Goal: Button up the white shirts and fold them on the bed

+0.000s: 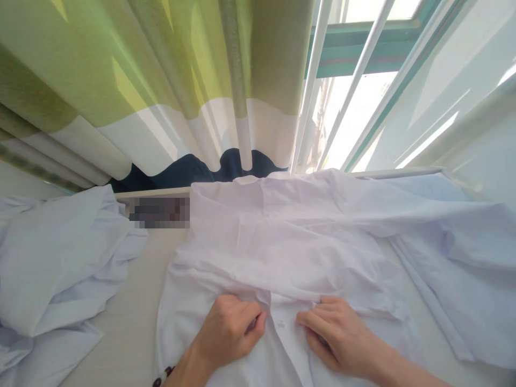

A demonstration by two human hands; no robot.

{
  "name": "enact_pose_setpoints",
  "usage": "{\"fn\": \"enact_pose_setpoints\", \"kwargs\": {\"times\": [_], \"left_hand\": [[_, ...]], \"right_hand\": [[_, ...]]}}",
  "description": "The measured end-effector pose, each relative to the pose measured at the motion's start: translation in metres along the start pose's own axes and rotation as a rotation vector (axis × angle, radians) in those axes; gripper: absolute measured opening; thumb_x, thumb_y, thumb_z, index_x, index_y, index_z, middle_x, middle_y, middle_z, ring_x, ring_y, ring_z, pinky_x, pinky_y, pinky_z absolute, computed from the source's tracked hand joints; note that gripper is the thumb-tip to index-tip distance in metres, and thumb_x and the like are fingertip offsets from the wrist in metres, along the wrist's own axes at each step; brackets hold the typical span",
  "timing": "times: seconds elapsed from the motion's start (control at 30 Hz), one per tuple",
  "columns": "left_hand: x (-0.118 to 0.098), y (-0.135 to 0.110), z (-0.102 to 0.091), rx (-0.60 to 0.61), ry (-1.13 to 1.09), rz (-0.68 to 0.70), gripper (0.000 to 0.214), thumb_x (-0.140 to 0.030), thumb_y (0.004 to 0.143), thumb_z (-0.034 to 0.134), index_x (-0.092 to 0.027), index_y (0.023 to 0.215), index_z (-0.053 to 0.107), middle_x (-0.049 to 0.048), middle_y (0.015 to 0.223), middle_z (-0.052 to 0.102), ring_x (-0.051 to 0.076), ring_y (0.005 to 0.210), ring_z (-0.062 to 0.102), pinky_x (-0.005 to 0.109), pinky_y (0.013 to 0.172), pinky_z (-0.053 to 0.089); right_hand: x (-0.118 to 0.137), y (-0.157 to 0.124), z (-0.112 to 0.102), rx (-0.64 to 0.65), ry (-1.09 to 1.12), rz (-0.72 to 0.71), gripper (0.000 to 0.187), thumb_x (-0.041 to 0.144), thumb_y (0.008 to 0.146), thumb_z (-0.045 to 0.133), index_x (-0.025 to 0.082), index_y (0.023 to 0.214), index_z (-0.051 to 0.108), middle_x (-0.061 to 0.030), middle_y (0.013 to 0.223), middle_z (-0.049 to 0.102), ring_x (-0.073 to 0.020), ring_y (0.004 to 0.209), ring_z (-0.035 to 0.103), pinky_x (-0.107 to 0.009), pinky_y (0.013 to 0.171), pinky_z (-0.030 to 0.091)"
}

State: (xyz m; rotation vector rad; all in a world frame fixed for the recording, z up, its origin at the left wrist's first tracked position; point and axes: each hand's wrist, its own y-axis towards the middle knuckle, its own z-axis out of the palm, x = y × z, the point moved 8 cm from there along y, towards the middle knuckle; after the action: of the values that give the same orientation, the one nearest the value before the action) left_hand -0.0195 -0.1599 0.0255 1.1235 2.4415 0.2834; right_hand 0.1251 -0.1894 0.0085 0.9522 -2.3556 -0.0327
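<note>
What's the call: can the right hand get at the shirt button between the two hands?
Likely yes: the button lies uncovered on the front of the white shirt, close beside the right hand, with only cloth visible between them.

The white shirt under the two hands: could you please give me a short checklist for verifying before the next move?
1. Left hand and right hand both at the white shirt: ok.
2. Firm hold on the fabric: cannot tell.
3. Button between the hands visible: ok.
4. That button fastened: cannot tell.
5. Shirt free of wrinkles: not ok, creases show.
6. White cloth at left apart from shirt: ok.
</note>
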Motion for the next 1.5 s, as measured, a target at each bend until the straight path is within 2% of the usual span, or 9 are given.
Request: {"fn": "enact_pose_setpoints", "kwargs": {"times": [0.27, 0.4, 0.6, 0.73, 0.93, 1.13, 1.27, 1.4, 1.5], "left_hand": [[-0.008, -0.002, 0.009, 0.094, 0.098, 0.043, 0.025, -0.018, 0.089, 0.048, -0.019, 0.066, 0.057, -0.0024, 0.052, 0.055, 0.011, 0.046, 0.049, 0.025, 0.051, 0.031], [-0.007, 0.001, 0.004, 0.152, 0.065, -0.074, 0.021, -0.023, 0.09, 0.05, -0.018, 0.073, 0.062, -0.0014, 0.061, 0.061, 0.012, 0.055, 0.054, 0.024, 0.056, 0.035], [-0.002, -0.005, -0.002, 0.211, -0.122, -0.219, 0.02, -0.036, 0.087, 0.061, -0.018, 0.081, 0.066, -0.0038, 0.06, 0.057, 0.012, 0.056, 0.051, 0.022, 0.055, 0.038], [-0.003, -0.006, -0.004, 0.149, -0.068, -0.18, 0.017, -0.031, 0.089, 0.057, -0.019, 0.083, 0.068, -0.0036, 0.06, 0.057, 0.012, 0.055, 0.052, 0.023, 0.057, 0.038], [-0.009, -0.004, -0.012, -0.004, 0.08, -0.042, 0.015, -0.022, 0.091, 0.053, -0.018, 0.08, 0.063, -0.0019, 0.064, 0.061, 0.012, 0.057, 0.054, 0.023, 0.059, 0.041], [-0.02, -0.003, -0.023, -0.142, 0.205, 0.082, 0.016, -0.013, 0.089, 0.053, -0.02, 0.099, 0.063, 0.0051, 0.095, 0.066, 0.02, 0.089, 0.061, 0.032, 0.081, 0.049], [-0.02, -0.003, -0.028, -0.237, 0.27, 0.062, 0.024, -0.013, 0.09, 0.051, -0.021, 0.112, 0.06, 0.0089, 0.109, 0.063, 0.024, 0.106, 0.058, 0.042, 0.094, 0.046], [-0.006, 0.0, -0.017, -0.158, 0.198, 0.003, 0.021, -0.02, 0.092, 0.054, -0.021, 0.111, 0.061, 0.0087, 0.11, 0.065, 0.024, 0.105, 0.06, 0.042, 0.092, 0.048], [0.009, 0.003, -0.008, -0.075, 0.088, -0.059, 0.017, -0.025, 0.093, 0.056, -0.022, 0.108, 0.064, 0.0064, 0.105, 0.067, 0.022, 0.098, 0.062, 0.038, 0.088, 0.051]], "right_hand": [[0.007, -0.012, 0.005, -0.026, -0.08, -0.061, 0.021, 0.013, 0.09, 0.04, 0.018, 0.087, 0.06, 0.0, 0.061, 0.062, -0.0119, 0.051, 0.052, -0.028, 0.058, 0.03], [0.007, -0.01, -0.005, -0.067, -0.152, -0.017, 0.022, 0.016, 0.089, 0.043, 0.017, 0.089, 0.064, -0.0031, 0.067, 0.068, -0.0143, 0.057, 0.058, -0.027, 0.058, 0.033], [0.01, -0.009, -0.014, -0.041, -0.143, 0.082, 0.02, 0.027, 0.09, 0.051, 0.018, 0.098, 0.066, 0.0004, 0.062, 0.068, -0.0137, 0.057, 0.059, -0.025, 0.06, 0.037], [0.013, -0.01, -0.013, -0.037, -0.143, 0.074, 0.023, 0.034, 0.091, 0.052, 0.018, 0.101, 0.066, 0.0011, 0.062, 0.067, -0.0133, 0.057, 0.058, -0.025, 0.06, 0.037], [0.006, -0.008, -0.013, -0.034, -0.138, 0.076, 0.021, 0.028, 0.092, 0.051, 0.018, 0.099, 0.068, -0.0003, 0.067, 0.068, -0.0137, 0.059, 0.058, -0.025, 0.061, 0.038], [0.005, -0.007, -0.016, -0.16, -0.242, -0.026, 0.018, 0.019, 0.092, 0.049, 0.016, 0.087, 0.066, -0.0052, 0.08, 0.067, -0.0155, 0.07, 0.058, -0.028, 0.066, 0.04], [0.003, 0.001, -0.017, -0.168, -0.276, -0.016, 0.018, 0.02, 0.094, 0.048, 0.017, 0.086, 0.064, -0.0062, 0.083, 0.067, -0.0167, 0.075, 0.059, -0.029, 0.07, 0.039], [-0.014, 0.021, -0.015, -0.072, -0.247, 0.181, 0.024, 0.035, 0.097, 0.047, 0.019, 0.089, 0.063, -0.004, 0.077, 0.07, -0.0168, 0.069, 0.062, -0.028, 0.062, 0.034], [-0.023, 0.03, -0.015, -0.049, -0.246, 0.274, 0.03, 0.046, 0.097, 0.048, 0.019, 0.102, 0.062, -0.0032, 0.075, 0.07, -0.0184, 0.067, 0.062, -0.029, 0.06, 0.033]]}}
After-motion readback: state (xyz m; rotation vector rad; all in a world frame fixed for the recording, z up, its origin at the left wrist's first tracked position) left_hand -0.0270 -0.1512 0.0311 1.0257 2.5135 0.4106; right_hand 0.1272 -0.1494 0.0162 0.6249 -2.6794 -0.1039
